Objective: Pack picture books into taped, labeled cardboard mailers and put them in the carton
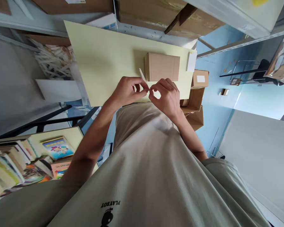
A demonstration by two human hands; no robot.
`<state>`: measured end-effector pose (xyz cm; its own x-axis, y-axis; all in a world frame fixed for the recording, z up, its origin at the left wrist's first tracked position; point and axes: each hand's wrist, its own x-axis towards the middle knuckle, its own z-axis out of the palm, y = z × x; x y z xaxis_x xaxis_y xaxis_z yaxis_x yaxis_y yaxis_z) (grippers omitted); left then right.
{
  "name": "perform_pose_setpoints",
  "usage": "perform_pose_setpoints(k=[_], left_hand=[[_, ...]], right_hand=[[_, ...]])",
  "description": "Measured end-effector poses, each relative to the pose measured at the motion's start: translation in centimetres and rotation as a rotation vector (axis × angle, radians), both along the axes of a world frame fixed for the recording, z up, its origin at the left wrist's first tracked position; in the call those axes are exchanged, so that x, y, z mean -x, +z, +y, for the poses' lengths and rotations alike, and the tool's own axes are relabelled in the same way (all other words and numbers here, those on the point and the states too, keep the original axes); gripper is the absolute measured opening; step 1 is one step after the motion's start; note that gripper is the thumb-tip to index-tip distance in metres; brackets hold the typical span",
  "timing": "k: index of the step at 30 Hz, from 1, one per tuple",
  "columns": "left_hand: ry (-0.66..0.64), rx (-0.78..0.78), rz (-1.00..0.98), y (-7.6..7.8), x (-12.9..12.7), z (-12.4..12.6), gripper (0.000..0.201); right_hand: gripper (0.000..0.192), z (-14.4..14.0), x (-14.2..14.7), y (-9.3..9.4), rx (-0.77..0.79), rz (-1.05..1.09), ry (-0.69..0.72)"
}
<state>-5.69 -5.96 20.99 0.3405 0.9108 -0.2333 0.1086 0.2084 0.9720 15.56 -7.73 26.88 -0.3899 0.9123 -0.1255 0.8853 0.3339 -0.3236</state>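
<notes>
Both hands meet at the near edge of a pale yellow tabletop (104, 63), just in front of a closed cardboard box (164, 66). My left hand (130, 90) is closed in a pinch on a thin white strip (142, 74), whose free end sticks up beside the box's left corner. Fingertip to fingertip with it, my right hand (165, 94) pinches at the strip's lower end. What lies right between the fingertips is too small to make out. Neither hand touches the box.
A white paper (191, 61) lies at the table's right edge. Open cardboard boxes (194, 100) stand below it. Left of the table is a bin of white scraps (55, 61). Books (9, 167) fill a surface at lower left. Shelving with large cartons (151, 14) borders the far side.
</notes>
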Motion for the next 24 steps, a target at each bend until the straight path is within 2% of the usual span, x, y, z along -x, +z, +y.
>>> perform_pose_setpoints(k=[3,6,10,13,15,17,20,22,23,24], left_hand=[[-0.008,0.003,0.001,0.0,0.1,0.0,0.012],[-0.008,0.004,0.044,-0.9,0.3,-0.1,0.009],[0.043,0.002,0.256,-4.2,1.3,-0.1,0.005],[0.085,0.057,0.436,-7.3,3.7,0.1,0.007],[0.144,0.126,0.547,-8.9,6.4,0.4,0.007],[0.247,0.211,0.692,-9.8,10.0,0.7,0.008],[0.416,0.347,0.944,-10.1,16.9,1.1,0.015],[0.507,0.388,1.091,-10.2,22.0,1.6,0.024],[0.613,0.409,1.205,-10.3,24.4,1.8,0.028],[0.633,0.39,1.225,-10.4,26.8,2.1,0.031]], right_hand=[[0.014,-0.1,0.3,-0.3,-0.043,0.007,0.013],[0.017,0.1,0.5,-0.5,-0.009,0.047,-0.041],[0.018,0.5,0.0,-0.1,0.121,0.158,-0.165],[0.017,0.7,-0.8,0.4,0.197,0.292,-0.285],[0.013,0.6,-1.2,0.8,0.23,0.382,-0.37],[0.01,0.4,-1.4,1.2,0.258,0.456,-0.438],[0.007,0.0,-1.6,1.7,0.285,0.538,-0.498],[0.007,-0.1,-1.8,1.9,0.296,0.581,-0.525],[0.008,-0.1,-1.9,1.9,0.302,0.6,-0.536],[0.008,-0.1,-2.0,1.9,0.307,0.618,-0.546]])
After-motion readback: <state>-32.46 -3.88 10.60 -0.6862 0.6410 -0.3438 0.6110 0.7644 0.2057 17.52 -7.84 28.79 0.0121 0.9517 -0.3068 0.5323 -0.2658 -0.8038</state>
